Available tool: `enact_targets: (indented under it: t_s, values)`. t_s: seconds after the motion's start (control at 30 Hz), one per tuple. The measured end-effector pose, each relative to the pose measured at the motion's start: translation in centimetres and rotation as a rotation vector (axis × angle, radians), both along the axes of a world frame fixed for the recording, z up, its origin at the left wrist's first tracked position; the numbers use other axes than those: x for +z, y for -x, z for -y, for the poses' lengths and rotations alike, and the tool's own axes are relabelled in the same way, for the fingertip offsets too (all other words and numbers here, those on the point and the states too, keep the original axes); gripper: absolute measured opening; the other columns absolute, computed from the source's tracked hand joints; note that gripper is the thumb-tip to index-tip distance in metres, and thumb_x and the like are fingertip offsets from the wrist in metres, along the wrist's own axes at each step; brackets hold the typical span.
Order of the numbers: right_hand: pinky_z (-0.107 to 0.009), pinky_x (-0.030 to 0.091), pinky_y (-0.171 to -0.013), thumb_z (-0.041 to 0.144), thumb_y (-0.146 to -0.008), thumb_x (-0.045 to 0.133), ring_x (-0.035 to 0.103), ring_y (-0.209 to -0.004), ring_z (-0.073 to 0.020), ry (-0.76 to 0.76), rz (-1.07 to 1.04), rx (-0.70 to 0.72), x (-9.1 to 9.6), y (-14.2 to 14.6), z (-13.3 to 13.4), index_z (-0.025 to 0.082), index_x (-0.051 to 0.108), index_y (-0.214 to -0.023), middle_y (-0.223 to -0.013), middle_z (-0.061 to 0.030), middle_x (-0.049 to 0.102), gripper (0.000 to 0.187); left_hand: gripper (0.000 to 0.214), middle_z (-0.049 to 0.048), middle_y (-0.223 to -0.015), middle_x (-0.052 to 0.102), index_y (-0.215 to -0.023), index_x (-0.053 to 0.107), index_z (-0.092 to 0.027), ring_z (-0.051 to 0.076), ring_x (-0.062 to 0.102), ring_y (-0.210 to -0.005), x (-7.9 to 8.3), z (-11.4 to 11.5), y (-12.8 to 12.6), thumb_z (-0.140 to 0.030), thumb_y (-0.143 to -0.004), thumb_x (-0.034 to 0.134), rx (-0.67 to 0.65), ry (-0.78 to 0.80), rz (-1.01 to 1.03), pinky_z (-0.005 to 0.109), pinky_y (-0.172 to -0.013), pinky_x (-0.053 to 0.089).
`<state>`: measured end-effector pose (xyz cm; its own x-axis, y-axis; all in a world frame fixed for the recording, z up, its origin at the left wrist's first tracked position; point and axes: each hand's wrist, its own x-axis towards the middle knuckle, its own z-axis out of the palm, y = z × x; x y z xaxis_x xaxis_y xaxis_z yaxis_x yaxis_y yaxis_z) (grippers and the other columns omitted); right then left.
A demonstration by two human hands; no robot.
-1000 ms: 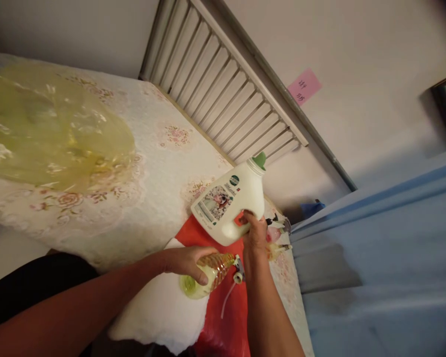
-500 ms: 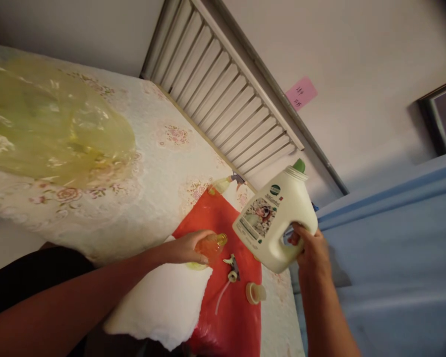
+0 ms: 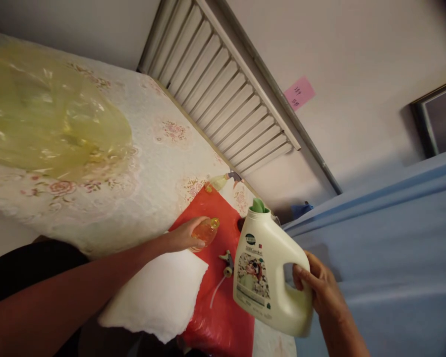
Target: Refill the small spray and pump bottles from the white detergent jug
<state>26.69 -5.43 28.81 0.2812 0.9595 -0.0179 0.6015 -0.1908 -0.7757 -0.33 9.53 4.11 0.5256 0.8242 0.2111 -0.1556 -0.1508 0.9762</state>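
Note:
My left hand (image 3: 189, 235) is wrapped round a clear bottle (image 3: 205, 232) of orange liquid, its neck uncapped and tipped to the right. With fingers through the handle, my right hand (image 3: 315, 280) grips a pale green detergent jug (image 3: 275, 277); its cap is off and a green spout shows at the mouth. The jug stands off to the right of the bottle, the two apart. Between them a trigger spray head (image 3: 227, 264) with a thin tube lies on a red plastic sheet (image 3: 223, 312). White paper towel (image 3: 159, 297) spreads below my left forearm.
A second spray bottle (image 3: 218, 182) lies at the red sheet's far corner. A large yellow plastic bag (image 3: 59, 119) rests on the flowered tablecloth (image 3: 152, 183) at left. Behind are a white radiator (image 3: 223, 89) and a blue curtain (image 3: 394, 238).
The jug has come down and nearer, turning more upright, and now hides the pale cap that lay on the red sheet. The bottle has shifted slightly left and up in my left hand.

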Motion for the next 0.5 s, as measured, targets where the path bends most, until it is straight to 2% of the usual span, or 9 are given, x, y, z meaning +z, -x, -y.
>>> enact_targets:
  t_s: [0.07,0.17,0.37,0.5]
  values:
    - [-0.022,0.030,-0.046,0.047,-0.071,0.078,0.040,-0.046,-0.0097,0.017,-0.017,0.028,-0.2,0.3,0.6,0.016,0.063,-0.114,-0.053,0.0060,0.051,0.056,0.078,0.0076,-0.145,0.051,-0.141,0.042,-0.024,0.029,0.051,-0.130,0.0,-0.1,-0.1,-0.028,-0.069,0.070,0.006,0.019,0.008,0.039,-0.107,0.043]
    - [-0.023,0.033,-0.048,0.049,-0.074,0.074,0.040,-0.047,-0.0100,0.037,-0.030,0.071,-0.6,0.4,1.4,0.016,0.060,-0.126,-0.056,0.0052,0.052,0.063,0.079,0.0088,-0.146,0.050,-0.142,0.039,-0.023,0.030,0.051,-0.129,-0.1,-0.2,-0.3,-0.026,-0.069,0.068,0.012,0.063,-0.013,0.040,-0.104,0.046]
    - [-0.026,0.037,-0.052,0.055,-0.078,0.069,0.043,-0.051,-0.0137,0.087,0.004,0.101,-0.9,0.7,2.1,0.016,0.063,-0.128,-0.059,0.0021,0.055,0.063,0.082,0.0088,-0.143,0.052,-0.143,0.038,-0.023,0.029,0.053,-0.126,0.1,-0.1,-0.4,-0.021,-0.066,0.066,-0.016,0.081,-0.059,0.036,-0.098,0.050]
    - [-0.027,0.037,-0.054,0.053,-0.080,0.068,0.043,-0.051,-0.0136,0.130,0.001,0.113,-1.1,0.4,2.0,0.016,0.059,-0.134,-0.058,0.0029,0.053,0.066,0.082,0.0109,-0.144,0.050,-0.141,0.042,-0.020,0.030,0.049,-0.130,0.0,0.3,-0.5,-0.020,-0.063,0.069,0.013,-0.015,-0.107,0.038,-0.106,0.043]
